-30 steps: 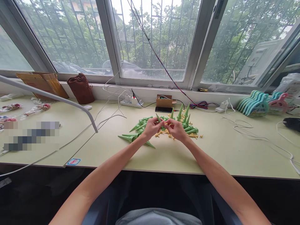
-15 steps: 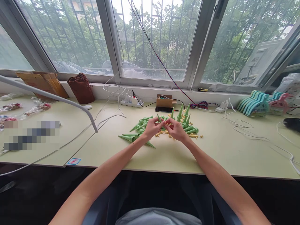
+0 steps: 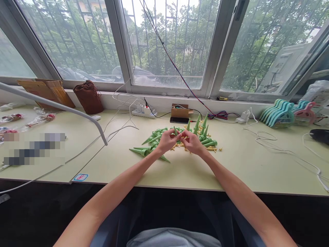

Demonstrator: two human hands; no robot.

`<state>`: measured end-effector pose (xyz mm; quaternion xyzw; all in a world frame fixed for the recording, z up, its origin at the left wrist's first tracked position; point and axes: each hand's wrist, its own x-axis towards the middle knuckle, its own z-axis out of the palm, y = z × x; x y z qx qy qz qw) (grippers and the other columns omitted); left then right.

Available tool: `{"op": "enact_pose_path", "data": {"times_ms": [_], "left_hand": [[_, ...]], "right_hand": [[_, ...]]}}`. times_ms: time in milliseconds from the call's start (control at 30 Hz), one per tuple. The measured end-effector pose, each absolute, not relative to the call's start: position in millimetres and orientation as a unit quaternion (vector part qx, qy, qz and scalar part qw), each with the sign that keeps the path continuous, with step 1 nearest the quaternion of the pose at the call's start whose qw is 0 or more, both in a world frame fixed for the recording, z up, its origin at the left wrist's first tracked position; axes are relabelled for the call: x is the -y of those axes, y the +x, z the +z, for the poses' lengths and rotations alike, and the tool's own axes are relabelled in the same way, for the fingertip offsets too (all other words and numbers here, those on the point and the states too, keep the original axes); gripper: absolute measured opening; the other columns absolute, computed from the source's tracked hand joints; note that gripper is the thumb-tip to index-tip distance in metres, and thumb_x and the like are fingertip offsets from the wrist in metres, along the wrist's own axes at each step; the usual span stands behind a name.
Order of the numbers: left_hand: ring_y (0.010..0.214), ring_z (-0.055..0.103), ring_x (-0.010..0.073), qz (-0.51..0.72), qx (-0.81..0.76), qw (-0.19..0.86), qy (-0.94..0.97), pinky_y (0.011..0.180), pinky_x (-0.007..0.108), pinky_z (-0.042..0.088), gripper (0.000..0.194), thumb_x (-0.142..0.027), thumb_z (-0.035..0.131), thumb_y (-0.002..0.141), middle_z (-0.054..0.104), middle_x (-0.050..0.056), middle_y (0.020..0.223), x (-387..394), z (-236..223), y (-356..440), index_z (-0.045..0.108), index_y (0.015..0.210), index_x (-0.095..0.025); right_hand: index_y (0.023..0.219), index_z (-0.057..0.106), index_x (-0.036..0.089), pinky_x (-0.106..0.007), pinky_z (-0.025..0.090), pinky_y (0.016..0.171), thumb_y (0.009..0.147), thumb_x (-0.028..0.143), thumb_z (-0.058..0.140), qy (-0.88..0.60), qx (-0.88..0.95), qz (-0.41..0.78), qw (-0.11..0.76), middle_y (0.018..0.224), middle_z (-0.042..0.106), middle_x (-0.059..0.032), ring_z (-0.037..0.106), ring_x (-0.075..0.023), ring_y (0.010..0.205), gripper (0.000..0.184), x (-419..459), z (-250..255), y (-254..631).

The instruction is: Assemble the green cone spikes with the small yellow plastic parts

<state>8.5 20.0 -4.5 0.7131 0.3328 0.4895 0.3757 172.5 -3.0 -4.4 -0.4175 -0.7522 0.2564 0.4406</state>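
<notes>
My left hand [image 3: 168, 140] is closed around a green plastic watering spike [image 3: 175, 130], whose pointed tip sticks up above the fingers. My right hand [image 3: 191, 141] meets it in a pinch at the spike's other end; the fingers hide whatever is between them. Left of my hands lie several loose green watering spikes [image 3: 141, 151]. To the right, more green cones [image 3: 205, 123] stand point up, and others [image 3: 211, 142] lie flat. Small yellow plastic pieces [image 3: 211, 149] are scattered under and beside my hands.
Behind the pile are a black phone [image 3: 179, 120] and a small cardboard box [image 3: 180, 111]. A power strip [image 3: 144, 111] with white cables sits by the window. A pale lamp-like arm [image 3: 77, 109] crosses at left. Teal hangers [image 3: 279, 115] stand at right, near loose cables [image 3: 267, 137].
The spike tip in my left hand has turned slightly more upright and shifted a little to the right. Both hands otherwise stay together in the same place.
</notes>
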Motion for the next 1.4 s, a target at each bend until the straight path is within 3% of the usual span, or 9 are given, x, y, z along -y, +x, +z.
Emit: {"op": "enact_pose_path", "data": {"times_ms": [267,533,1033,1400], "left_hand": [[0.061,0.057,0.0094,0.515,-0.273,0.395,0.710,0.051,0.021,0.047,0.029,-0.043,0.065,0.082,0.062,0.005,0.087,-17,2,11,0.061,0.088,-0.015],[0.057,0.053,0.0090,0.550,-0.273,0.439,0.655,0.052,0.024,0.049,0.030,-0.044,0.065,0.082,0.058,0.002,0.075,-18,5,12,0.061,0.085,-0.015],[0.064,0.055,0.0111,0.528,-0.284,0.501,0.624,0.055,0.024,0.045,0.037,-0.048,0.065,0.081,0.062,0.003,0.079,-19,5,11,0.062,0.090,-0.013],[0.053,0.047,0.0080,0.516,-0.290,0.492,0.638,0.049,0.022,0.041,0.035,-0.049,0.064,0.082,0.056,0.001,0.068,-19,5,10,0.060,0.082,-0.014]], "right_hand": [[0.081,0.051,0.020,-0.025,0.035,0.050,0.089,0.046,0.053,-0.428,0.740,0.179,0.487,0.067,0.056,-0.0004,0.046,-0.0117,0.052,0.028,1,-8,172],[0.076,0.049,0.020,-0.024,0.035,0.051,0.084,0.050,0.060,-0.417,0.734,0.171,0.507,0.060,0.052,0.0022,0.042,-0.0105,0.051,0.034,6,-3,169],[0.076,0.049,0.021,-0.024,0.031,0.048,0.080,0.054,0.065,-0.400,0.749,0.194,0.491,0.057,0.046,0.0043,0.038,-0.0097,0.049,0.037,10,0,166],[0.077,0.048,0.020,-0.023,0.032,0.050,0.082,0.039,0.064,-0.398,0.768,0.160,0.476,0.059,0.045,0.0047,0.038,-0.0095,0.051,0.025,9,-3,167]]}}
